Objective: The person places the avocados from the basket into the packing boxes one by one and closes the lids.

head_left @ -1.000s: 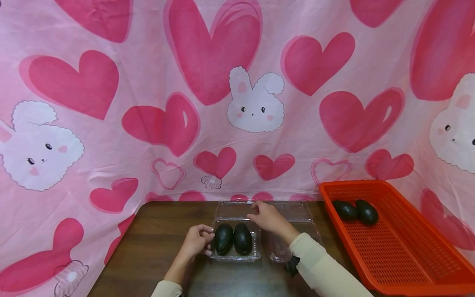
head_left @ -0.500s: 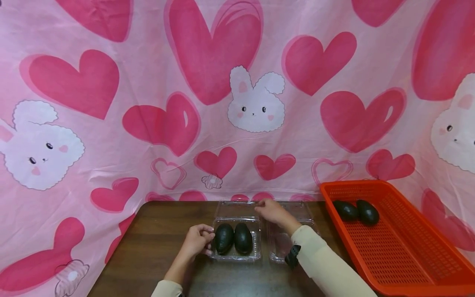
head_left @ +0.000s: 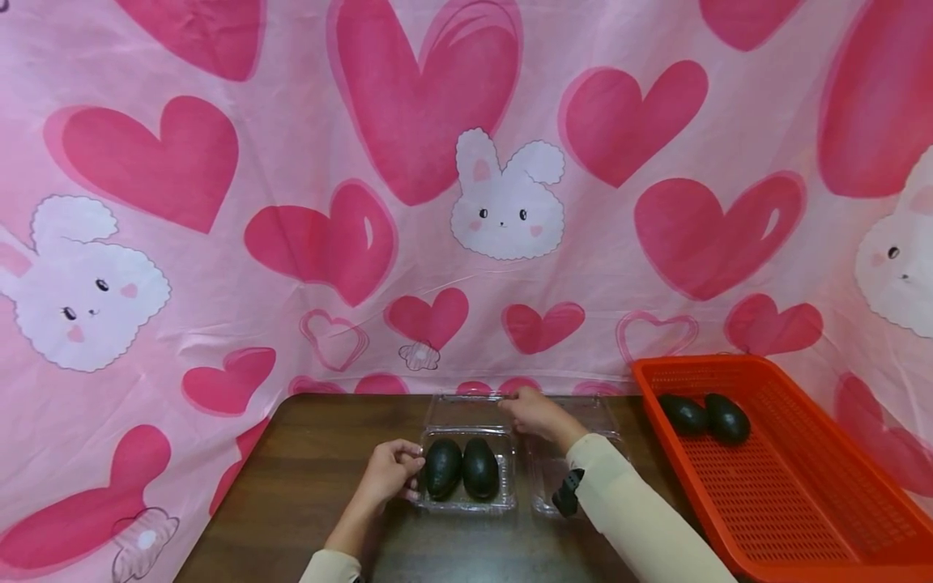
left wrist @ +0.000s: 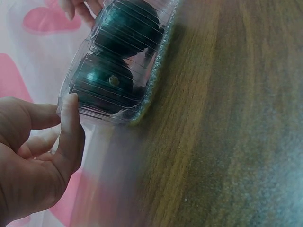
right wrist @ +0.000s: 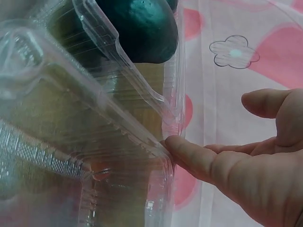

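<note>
Two dark green avocados (head_left: 442, 470) lie side by side in a clear plastic clamshell box (head_left: 466, 508), whose lid (head_left: 462, 413) is folded back behind it. My left hand (head_left: 391, 471) pinches the box's left edge between thumb and finger; the left wrist view shows these fingertips at the clear rim. At the lid's right side is my right hand (head_left: 538, 414). In the right wrist view, a fingertip (right wrist: 174, 142) touches a clear plastic corner while the thumb (right wrist: 265, 103) stands apart. Which box that corner belongs to, I cannot tell.
A second clear clamshell (head_left: 543, 486) stands on the right, partly behind the right forearm. Farther right, an orange perforated basket (head_left: 765, 510) holds two avocados (head_left: 727, 419). Everything rests on a dark wooden table (head_left: 313, 461), with a pink heart-patterned cloth (head_left: 350, 267) behind.
My right hand has shifted slightly right and back along the lid's right side. The left hand stays at the box's left edge, and the avocados have not moved.
</note>
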{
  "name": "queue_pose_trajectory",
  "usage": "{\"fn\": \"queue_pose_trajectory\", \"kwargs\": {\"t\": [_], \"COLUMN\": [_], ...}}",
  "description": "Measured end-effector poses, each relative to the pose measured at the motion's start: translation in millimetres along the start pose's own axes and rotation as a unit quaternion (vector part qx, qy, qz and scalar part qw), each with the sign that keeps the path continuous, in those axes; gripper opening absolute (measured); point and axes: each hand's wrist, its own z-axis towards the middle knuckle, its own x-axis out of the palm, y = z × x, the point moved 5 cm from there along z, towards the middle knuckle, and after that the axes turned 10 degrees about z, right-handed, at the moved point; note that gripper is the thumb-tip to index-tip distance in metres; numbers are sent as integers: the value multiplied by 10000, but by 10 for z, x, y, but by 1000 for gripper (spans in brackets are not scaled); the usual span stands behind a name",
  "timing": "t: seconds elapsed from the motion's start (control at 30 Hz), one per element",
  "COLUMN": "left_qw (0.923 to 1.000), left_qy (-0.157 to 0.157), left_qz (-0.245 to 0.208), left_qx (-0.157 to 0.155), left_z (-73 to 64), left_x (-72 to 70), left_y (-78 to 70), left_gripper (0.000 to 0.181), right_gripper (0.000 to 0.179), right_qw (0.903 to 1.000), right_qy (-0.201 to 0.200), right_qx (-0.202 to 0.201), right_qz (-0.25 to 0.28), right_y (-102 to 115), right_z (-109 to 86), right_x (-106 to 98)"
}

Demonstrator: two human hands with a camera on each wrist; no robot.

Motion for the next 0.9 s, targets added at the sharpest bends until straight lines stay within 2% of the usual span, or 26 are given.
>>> {"fn": "queue_pose_trajectory", "kwargs": {"t": [0.17,0.43,0.63,0.9], "left_qw": [10000,10000,10000,10000], "left_qy": [72,36,1,-38], "left_qz": [13,62,55,-2], "left_qx": [31,-48,-78,-30], "left_z": [-2,-3,-12,-5], "left_x": [18,10,4,2], "left_y": [-7,-28,-39,-34], "left_gripper": [24,23,23,23], "right_gripper": [29,16,18,38], "right_qw": [9980,9950,9958,9966], "right_qy": [26,-22,-113,-282], "right_qx": [221,222,223,191], "right_qz": [590,975,885,752], "right_y": [-52,-28,-3,12], "right_z": [25,33,30,22], "right_x": [-6,-17,-31,-56]}}
